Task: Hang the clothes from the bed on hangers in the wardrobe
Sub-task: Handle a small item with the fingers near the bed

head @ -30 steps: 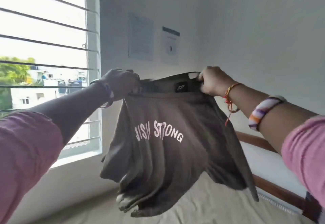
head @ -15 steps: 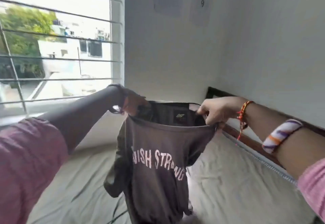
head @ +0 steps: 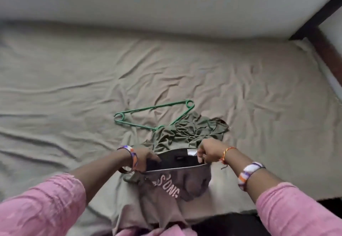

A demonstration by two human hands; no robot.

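Head view, looking down onto a bed (head: 74, 80) covered with a creased beige sheet. The left hand (head: 143, 159) grips the left side of the neck opening of a grey-brown T-shirt (head: 187, 182), its fingers curled round the fabric edge. The right hand (head: 207, 150) pinches the right side of the same opening, fingers bent over the collar. Between the two hands the neck is held stretched open, exposing the dark inner back with a small label and a white tag. The shirt's body hangs down from the hands toward the person, over the near part of the bed; white printed letters show on its front, partly folded. A green hanger (head: 153, 114) lies flat on the sheet just beyond the hands, one corner hidden beneath a crumpled olive-green garment (head: 192, 132), which lies on the sheet directly behind the held shirt. Both forearms emerge from pink sleeves (head: 42, 208). Striped bands circle both wrists, and a red-and-yellow thread is on the right wrist (head: 226, 152). A dark wooden bed frame (head: 325, 43) runs along the upper right, against a pale wall (head: 166, 0).
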